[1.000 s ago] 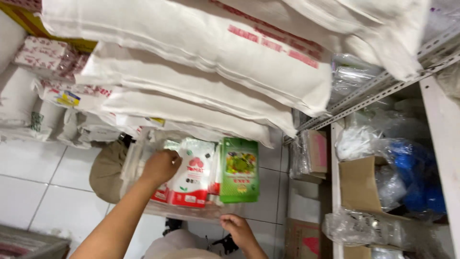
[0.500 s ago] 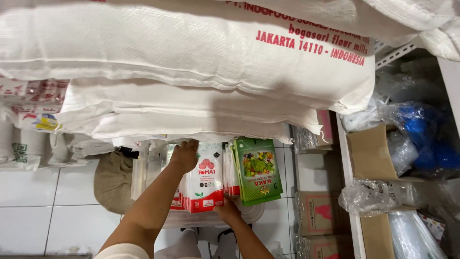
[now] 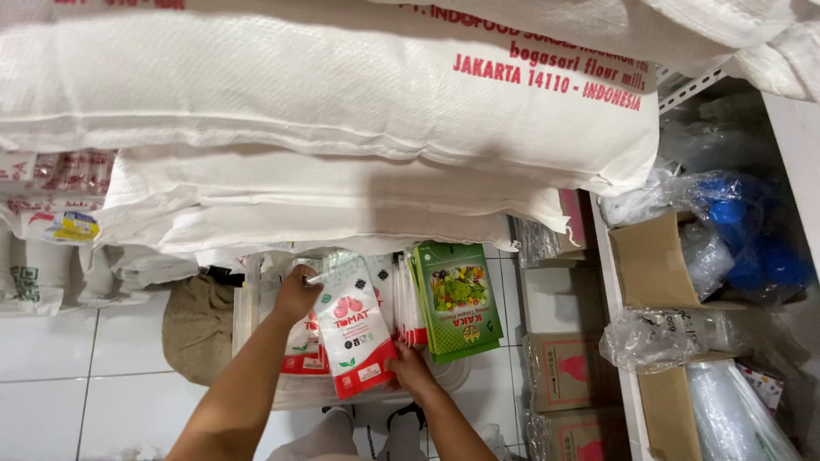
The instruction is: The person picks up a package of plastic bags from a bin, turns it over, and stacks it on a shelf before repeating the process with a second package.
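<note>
Both hands are lifting a red-and-white pouch (image 3: 354,337) from the clear tub (image 3: 256,290): left hand (image 3: 296,294) fingers pinch its top, right hand (image 3: 410,369) fingers grip its bottom corner. Green packets (image 3: 459,299) stand just right of the fingers. Drawing it clear likely needs a straight pull.

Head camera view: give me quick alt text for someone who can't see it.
Both hands hold a white and red pouch, the left hand at its top, the right hand at its bottom, above a clear bin of pouches and green packets. Stacked white sacks fill the upper frame.
</note>
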